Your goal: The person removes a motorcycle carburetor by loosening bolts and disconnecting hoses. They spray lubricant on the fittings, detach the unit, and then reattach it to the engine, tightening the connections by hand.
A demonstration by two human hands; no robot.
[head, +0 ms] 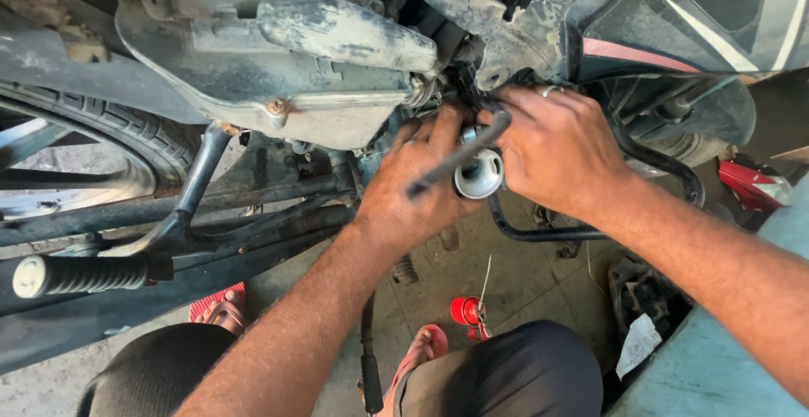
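Left hand [413, 185] closed round the round silver fitting [479, 174] under the engine case [278, 63] at 12 o'clock; right hand [556, 152] gripping the dark hose [459, 157] across it; best to hold the fitting steady and work the hose squarely, not twisting.

Items showing, by count:

- Hands: two, a left hand [417, 183] and a right hand [556, 152], both reaching into the underside of the machine.
- Finger rings: one ring [549, 91], sitting on the right hand.
- Dark metal tools: one tool [459, 157], lying across both hands.
- Round silver cup-shaped parts: one silver part [479, 173], resting between the hands.
- Tyres: one tyre [109, 126], showing at left.
- Ribbed footpegs: one footpeg [80, 275].
- Small red caps: one red cap [466, 310], lying on the floor.
- Red sandals: two, sandal [217, 301] and second sandal [430, 343], being worn.
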